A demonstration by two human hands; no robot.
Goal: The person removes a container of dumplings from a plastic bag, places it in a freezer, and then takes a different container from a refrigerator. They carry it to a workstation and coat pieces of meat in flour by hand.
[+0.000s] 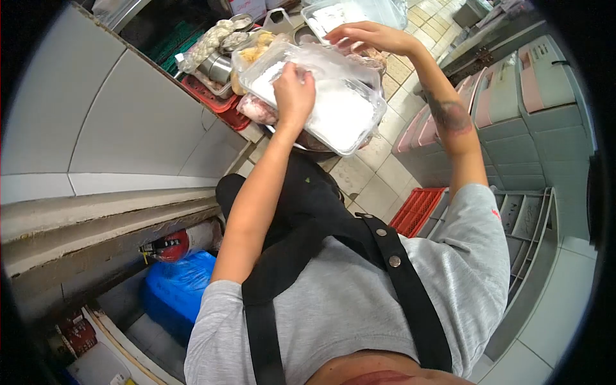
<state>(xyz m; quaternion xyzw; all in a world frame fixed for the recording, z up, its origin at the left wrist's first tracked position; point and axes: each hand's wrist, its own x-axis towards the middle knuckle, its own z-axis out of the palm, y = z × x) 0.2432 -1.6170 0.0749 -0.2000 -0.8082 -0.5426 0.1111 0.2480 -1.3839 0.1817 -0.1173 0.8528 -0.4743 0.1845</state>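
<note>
A clear plastic tub [350, 122] of white powder stands in front of me, tilted a little in this view. My left hand [295, 95] is over its left part with the fingers curled closed; whatever they grip is hidden, and I cannot tell what it is. Clear plastic wrap [343, 62] lies crumpled across the tub's far side, close to the left fingertips. My right hand [369, 37] hovers beyond the tub with its fingers stretched out and slightly bent, nothing visible in them. Behind it, a second clear tub [378, 13] holds more white stuff.
Bagged pale food [215, 45], a metal canister [216, 67] and a red tray [224, 112] crowd the left side. Bagged pinkish meat [256, 109] pokes out under the tub. Lidded bins [539, 77] line the right, near a red crate [416, 212]. A tiled wall [141, 115] rises left.
</note>
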